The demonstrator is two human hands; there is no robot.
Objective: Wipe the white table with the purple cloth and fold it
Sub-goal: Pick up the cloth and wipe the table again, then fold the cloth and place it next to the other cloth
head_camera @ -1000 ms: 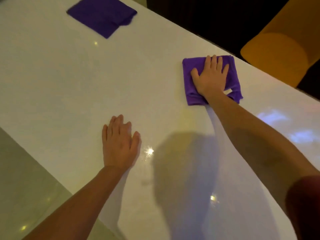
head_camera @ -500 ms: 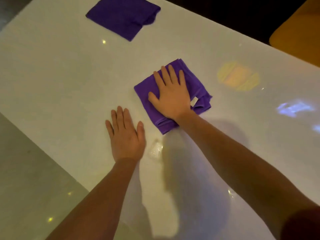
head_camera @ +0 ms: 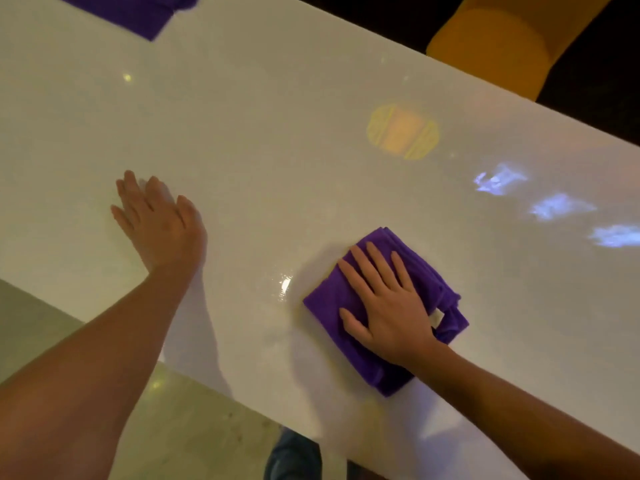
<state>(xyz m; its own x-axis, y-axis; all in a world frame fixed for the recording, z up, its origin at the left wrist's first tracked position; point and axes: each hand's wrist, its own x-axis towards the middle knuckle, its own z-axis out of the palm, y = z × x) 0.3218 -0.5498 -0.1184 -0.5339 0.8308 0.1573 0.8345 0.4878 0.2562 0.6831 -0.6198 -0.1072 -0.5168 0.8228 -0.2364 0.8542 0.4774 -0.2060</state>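
While left hand point(head_camera: 162, 220) rests — right hand point(head_camera: 388, 306) flattens purple cloth point(head_camera: 346, 303), seemingly folded.

Second purple cloth point(head_camera: 138, 10), top-edge cropped.

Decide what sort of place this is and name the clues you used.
Probably a dining or lounge area, dimly lit. Clues: a long glossy white table, a yellow upholstered chair beside it, and a polished tile floor. It may be a home or a café; I cannot tell which.

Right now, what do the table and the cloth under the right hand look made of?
Table: hard, glossy white surface, maybe lacquer or stone; it mirrors lights and the yellow seat. Cloth: soft matte purple fabric, likely microfibre, bunched in thick folds.
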